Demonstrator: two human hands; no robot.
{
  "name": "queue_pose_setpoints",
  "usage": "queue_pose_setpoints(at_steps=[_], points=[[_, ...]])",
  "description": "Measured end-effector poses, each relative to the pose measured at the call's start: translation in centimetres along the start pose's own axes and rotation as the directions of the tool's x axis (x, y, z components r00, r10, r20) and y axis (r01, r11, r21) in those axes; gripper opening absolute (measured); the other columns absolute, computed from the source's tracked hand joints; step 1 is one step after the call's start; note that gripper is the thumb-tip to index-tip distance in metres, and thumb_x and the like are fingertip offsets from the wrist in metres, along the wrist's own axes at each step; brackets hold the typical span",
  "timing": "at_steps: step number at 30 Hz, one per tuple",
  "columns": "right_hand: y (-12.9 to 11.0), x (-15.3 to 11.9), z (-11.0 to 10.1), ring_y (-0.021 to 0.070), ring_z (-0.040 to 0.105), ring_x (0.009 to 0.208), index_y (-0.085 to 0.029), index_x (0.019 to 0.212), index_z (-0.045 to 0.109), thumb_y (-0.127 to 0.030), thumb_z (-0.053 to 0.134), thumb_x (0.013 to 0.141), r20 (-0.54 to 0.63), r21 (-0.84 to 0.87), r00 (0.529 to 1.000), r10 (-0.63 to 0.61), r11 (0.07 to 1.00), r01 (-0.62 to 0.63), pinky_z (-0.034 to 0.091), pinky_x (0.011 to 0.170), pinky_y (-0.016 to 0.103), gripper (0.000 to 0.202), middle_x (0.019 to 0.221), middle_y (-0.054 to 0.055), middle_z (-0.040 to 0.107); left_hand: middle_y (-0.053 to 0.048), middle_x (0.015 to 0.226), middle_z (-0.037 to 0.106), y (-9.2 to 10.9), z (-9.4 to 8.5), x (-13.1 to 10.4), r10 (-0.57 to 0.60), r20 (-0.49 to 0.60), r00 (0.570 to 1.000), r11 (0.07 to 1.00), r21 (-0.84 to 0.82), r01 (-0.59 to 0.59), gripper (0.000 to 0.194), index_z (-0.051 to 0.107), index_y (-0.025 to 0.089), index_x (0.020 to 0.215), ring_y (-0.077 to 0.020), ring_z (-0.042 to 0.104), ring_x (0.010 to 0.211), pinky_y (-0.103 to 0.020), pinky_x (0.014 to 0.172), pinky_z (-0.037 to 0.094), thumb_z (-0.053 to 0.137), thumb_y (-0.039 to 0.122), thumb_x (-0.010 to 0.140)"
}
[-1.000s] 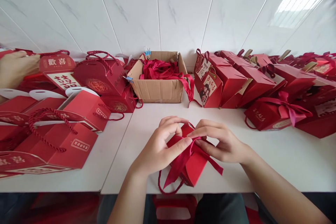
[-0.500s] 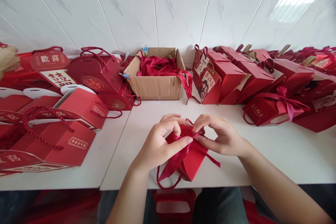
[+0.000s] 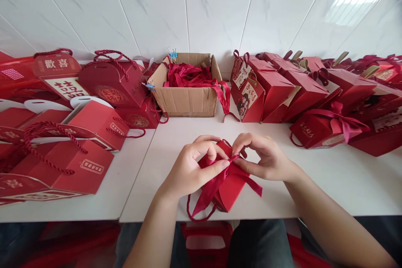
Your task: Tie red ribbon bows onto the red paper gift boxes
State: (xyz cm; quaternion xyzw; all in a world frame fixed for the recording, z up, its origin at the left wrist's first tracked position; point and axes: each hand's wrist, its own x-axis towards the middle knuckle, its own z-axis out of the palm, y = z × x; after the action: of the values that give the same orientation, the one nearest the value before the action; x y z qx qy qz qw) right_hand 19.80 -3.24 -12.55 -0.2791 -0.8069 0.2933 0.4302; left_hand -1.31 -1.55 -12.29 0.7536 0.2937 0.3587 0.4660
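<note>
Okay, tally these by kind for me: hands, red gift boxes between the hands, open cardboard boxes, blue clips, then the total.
Left hand and right hand: 2
Red gift box between them: 1
Open cardboard box: 1
Blue clips: 2
Total: 6

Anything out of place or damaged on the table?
Mainly loose ribbon trailing over the right edge of the cardboard box toward the white table, while the rest lies heaped inside. The red gift box at the left hand and right hand shows no visible damage.
</note>
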Motion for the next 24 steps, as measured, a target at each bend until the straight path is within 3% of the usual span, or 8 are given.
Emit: queue_pose_setpoints(at_steps=[24], points=[[0.3, -0.4, -2.0, 0.0146, 0.061, 0.078, -0.018, 0.094, 0.058, -0.008, 0.064, 0.08, -0.004, -0.069, 0.999, 0.032, 0.997, -0.032, 0.052, 0.07, 0.03, 0.018, 0.086, 0.005, 0.064, -0.003, 0.075, 0.073, 0.2, 0.0, 0.1, 0.026, 0.006, 1.0, 0.999, 0.024, -0.027, 0.041, 0.027, 0.023, 0.061, -0.0231, 0.056, 0.119, -0.042, 0.102, 0.042, 0.062, 0.018, 0.082]])
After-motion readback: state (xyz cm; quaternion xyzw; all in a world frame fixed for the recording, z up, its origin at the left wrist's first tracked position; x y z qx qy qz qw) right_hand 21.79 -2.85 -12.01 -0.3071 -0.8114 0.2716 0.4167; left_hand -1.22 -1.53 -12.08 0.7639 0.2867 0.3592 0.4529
